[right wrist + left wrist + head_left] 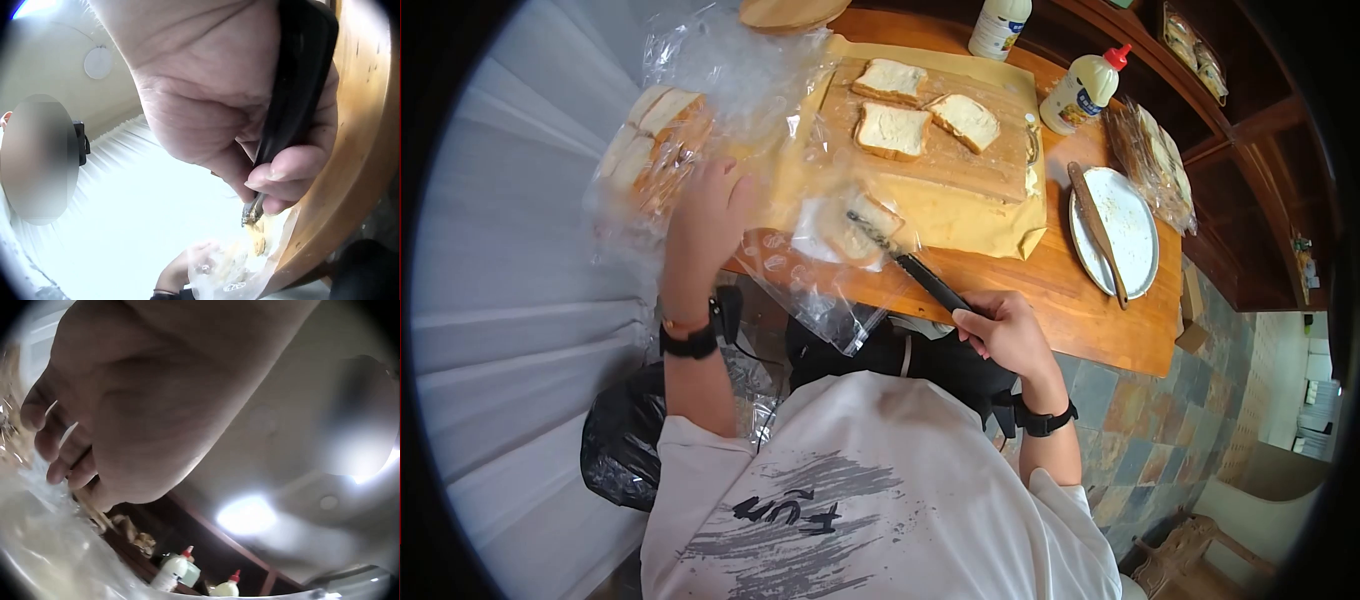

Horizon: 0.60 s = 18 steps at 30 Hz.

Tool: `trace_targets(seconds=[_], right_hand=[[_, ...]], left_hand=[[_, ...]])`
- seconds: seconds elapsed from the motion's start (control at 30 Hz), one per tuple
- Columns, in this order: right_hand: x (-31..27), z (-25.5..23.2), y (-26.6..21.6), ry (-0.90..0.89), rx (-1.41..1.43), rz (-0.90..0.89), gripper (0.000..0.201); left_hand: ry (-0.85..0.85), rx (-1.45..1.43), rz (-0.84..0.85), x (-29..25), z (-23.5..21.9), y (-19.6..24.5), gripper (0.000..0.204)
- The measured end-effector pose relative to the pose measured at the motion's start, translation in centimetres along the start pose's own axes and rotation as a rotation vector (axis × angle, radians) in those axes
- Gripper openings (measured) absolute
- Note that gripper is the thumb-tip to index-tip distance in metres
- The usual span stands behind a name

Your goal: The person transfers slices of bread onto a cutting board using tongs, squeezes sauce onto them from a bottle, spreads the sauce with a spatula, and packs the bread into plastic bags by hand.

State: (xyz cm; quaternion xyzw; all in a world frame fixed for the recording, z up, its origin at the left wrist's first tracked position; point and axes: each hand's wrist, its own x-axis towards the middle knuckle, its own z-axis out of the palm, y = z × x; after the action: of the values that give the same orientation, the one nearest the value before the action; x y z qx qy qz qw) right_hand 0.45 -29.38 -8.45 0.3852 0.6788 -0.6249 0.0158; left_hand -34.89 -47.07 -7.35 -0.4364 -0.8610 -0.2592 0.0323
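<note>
In the head view my right hand [1008, 330] grips black tongs [935, 283] by the handle; their tip lies on a bread slice [880, 215] at a clear plastic bag [840, 315], by the table's front edge. The right wrist view shows the fingers of my right hand [250, 125] curled round the tongs [294, 87], with the slice [258, 240] at the tip. My left hand [712, 215] is raised beside the plastic, fingers loosely bent. In the left wrist view no thing shows between the fingers of my left hand [137, 406].
Three spread slices [893, 131] lie on a wooden board [1000, 180] over yellow paper. Bagged bread [665, 115] is at the left, more bagged bread [1155, 160] at the right. A white plate [1135, 230] with a wooden utensil [1097, 225] and two bottles [1085, 95] stand to the right.
</note>
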Motion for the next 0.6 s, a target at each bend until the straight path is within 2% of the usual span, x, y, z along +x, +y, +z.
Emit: trace_targets(seconds=[0.07, 0.17, 0.23, 0.27, 0.33, 0.6], right_hand=[[0.1, -0.1, -0.1, -0.002, -0.015, -0.017, 0.026], [0.4, -0.3, 0.5, -0.067, 0.115, -0.005, 0.024], [1.0, -0.5, 1.2, -0.185, 0.295, -0.042, 0.021], [1.0, -0.5, 1.2, -0.183, 0.297, -0.041, 0.021], [1.2, -0.5, 1.2, -0.214, 0.484, 0.018, 0.017], [1.7, -0.2, 0.0, -0.308, 0.496, 0.015, 0.018]], left_hand=[[0.026, 0.021, 0.006, 0.8, 0.6, -1.3, 0.039], [-0.056, 0.024, 0.021, 1.2, 1.1, -1.5, 0.044], [-0.154, -0.097, -0.119, 1.2, 1.4, -1.6, 0.044], [-0.156, -0.097, -0.118, 1.3, 1.3, -1.7, 0.044], [-0.207, -0.143, -0.165, 1.4, 1.3, -1.8, 0.044], [-0.296, -0.283, -0.205, 0.5, 1.5, -1.5, 0.044]])
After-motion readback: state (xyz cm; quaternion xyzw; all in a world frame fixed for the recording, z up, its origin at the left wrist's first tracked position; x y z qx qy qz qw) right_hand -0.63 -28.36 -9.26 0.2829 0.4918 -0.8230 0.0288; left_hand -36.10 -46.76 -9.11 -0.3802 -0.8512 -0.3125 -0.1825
